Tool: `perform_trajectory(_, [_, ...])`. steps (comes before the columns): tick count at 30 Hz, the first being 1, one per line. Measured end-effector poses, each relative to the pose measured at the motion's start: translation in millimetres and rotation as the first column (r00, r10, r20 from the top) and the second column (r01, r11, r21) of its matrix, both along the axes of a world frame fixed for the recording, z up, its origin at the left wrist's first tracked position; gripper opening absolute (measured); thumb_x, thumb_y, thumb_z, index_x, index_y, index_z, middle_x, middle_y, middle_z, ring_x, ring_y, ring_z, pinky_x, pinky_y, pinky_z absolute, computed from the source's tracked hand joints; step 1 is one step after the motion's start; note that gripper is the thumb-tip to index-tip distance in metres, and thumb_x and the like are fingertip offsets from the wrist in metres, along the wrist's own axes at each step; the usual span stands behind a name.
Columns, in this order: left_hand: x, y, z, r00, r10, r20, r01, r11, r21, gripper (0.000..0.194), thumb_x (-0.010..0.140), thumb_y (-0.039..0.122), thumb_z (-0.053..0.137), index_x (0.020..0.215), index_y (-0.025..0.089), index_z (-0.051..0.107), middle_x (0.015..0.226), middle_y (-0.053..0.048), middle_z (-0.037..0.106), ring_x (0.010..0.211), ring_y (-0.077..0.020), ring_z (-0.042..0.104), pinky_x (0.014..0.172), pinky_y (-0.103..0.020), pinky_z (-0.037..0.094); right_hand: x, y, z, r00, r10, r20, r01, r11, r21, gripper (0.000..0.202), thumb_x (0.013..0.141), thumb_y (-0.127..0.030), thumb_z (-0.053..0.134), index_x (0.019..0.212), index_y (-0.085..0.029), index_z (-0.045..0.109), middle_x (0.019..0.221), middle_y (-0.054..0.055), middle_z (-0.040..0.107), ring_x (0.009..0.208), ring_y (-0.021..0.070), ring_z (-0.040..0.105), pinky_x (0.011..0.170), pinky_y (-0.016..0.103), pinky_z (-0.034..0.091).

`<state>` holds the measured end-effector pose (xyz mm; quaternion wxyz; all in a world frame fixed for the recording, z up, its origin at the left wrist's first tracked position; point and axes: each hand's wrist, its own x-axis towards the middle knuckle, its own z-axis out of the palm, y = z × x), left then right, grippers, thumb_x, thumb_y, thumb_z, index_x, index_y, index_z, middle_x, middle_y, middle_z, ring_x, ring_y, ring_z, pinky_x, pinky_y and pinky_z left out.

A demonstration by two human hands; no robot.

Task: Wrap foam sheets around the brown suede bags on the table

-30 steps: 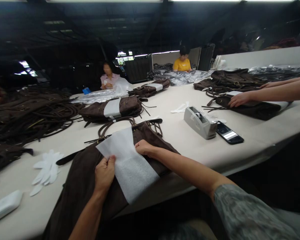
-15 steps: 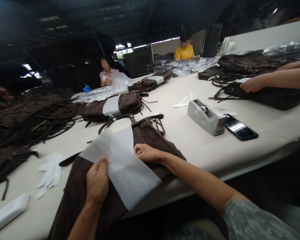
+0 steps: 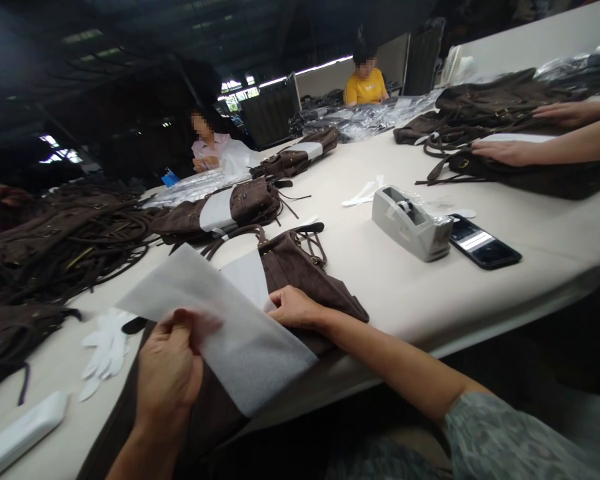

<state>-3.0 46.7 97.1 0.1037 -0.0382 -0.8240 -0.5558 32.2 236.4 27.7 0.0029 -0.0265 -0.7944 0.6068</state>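
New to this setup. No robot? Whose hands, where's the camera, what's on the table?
No machine here: just a person's bare hands. The camera sits on their head, looking forward and down. The left hand pinches a white sheet lying partly over a brown bag; the right hand is at the sheet's edge, its exact grip unclear. On the table are also a grey tape dispenser, a phone and more brown bags. The hands at far right are a co-worker's.

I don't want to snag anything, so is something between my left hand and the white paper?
Nothing visible: your left hand pinches the white paper directly, above the brown bag. The white gloves lie off to the left.
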Motion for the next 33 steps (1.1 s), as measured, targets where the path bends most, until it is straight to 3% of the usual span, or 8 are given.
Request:
perform_trajectory(2, [-6,8,-3.3,0.986,-0.065,0.154,0.043,0.989,0.144,0.024,0.084,0.04,0.049,0.095,0.02,0.057,0.086,-0.003,0.067,0.082,-0.0188,0.065,0.068,-0.029,0.054,4,1,3.2,0.996,0.077,-0.04,-0.076,0.997,0.028,0.011,0.069,-0.023,0.067,0.064,-0.013,0.065,0.058,-0.005,0.054,0.063,0.0101,0.051,0.053,0.019,0.029])
perform_trajectory(5, [-26,20,-17.8,0.978,-0.11,0.175,0.142,0.973,-0.184,0.03,0.085,0.042,0.041,0.09,0.018,0.058,0.071,-0.004,0.064,0.069,-0.0196,0.062,0.059,-0.028,0.05,9,3,6.3,0.979,0.194,-0.059,-0.19,0.98,0.057,0.015,0.07,-0.026,0.066,0.063,-0.013,0.064,0.057,-0.005,0.05,0.062,0.0099,0.048,0.053,0.019,0.028])
perform_trajectory(7, [-39,26,-28.5,0.982,-0.136,0.129,0.181,0.87,-0.458,0.032,0.084,0.042,0.039,0.077,0.017,0.058,0.063,-0.004,0.06,0.064,-0.0209,0.059,0.058,-0.029,0.046,11,4,7.3,0.968,0.244,-0.049,-0.242,0.969,0.049,0.012,0.068,-0.023,0.067,0.062,-0.013,0.064,0.055,-0.006,0.05,0.062,0.0107,0.049,0.054,0.019,0.03])
perform_trajectory(11, [-48,33,-39.6,0.985,-0.173,0.014,0.139,0.738,-0.66,0.029,0.081,0.041,0.049,0.062,0.019,0.053,0.063,-0.007,0.058,0.07,-0.0259,0.059,0.067,-0.033,0.042,14,4,6.5,0.98,0.199,0.015,-0.198,0.98,-0.032,0.003,0.064,-0.013,0.067,0.066,-0.011,0.068,0.053,-0.004,0.054,0.06,0.0126,0.052,0.054,0.02,0.033])
perform_trajectory(16, [-39,35,-44.0,0.989,-0.123,-0.077,-0.018,0.42,-0.907,0.042,0.091,0.05,0.033,0.082,0.02,0.061,0.076,-0.014,0.066,0.073,-0.0322,0.063,0.063,-0.034,0.037,17,3,3.0,0.997,0.018,0.078,-0.004,0.985,-0.171,0.062,0.063,-0.003,0.066,0.124,-0.014,0.061,0.059,-0.005,0.059,0.053,0.0113,0.053,0.05,0.019,0.037])
perform_trajectory(20, [-47,25,-43.4,0.995,-0.099,-0.015,0.039,0.519,-0.854,0.039,0.088,0.05,0.039,0.071,0.02,0.058,0.073,-0.011,0.067,0.072,-0.0282,0.063,0.06,-0.031,0.034,18,4,3.3,0.989,-0.08,0.121,0.112,0.951,-0.287,0.074,0.067,-0.001,0.061,0.139,-0.015,0.049,0.056,-0.007,0.055,0.045,0.0087,0.046,0.046,0.019,0.036])
perform_trajectory(26, [-59,11,-44.3,0.993,-0.092,0.077,0.12,0.797,-0.592,0.031,0.075,0.052,0.055,0.068,0.022,0.056,0.068,-0.003,0.068,0.069,-0.0222,0.063,0.063,-0.028,0.038,21,4,8.9,0.988,0.071,0.137,-0.019,0.936,-0.352,0.035,0.07,-0.001,0.055,0.099,-0.013,0.073,0.046,-0.009,0.045,0.042,0.0052,0.034,0.043,0.018,0.025])
perform_trajectory(33, [-60,20,-52.3,0.977,-0.215,-0.02,0.148,0.734,-0.663,0.024,0.083,0.048,0.05,0.08,0.024,0.051,0.074,-0.003,0.07,0.077,-0.0248,0.066,0.068,-0.03,0.039,28,3,13.7,0.988,0.128,0.088,-0.092,0.938,-0.335,0.027,0.07,-0.005,0.059,0.093,-0.012,0.072,0.049,-0.009,0.046,0.044,0.0052,0.036,0.045,0.017,0.029])
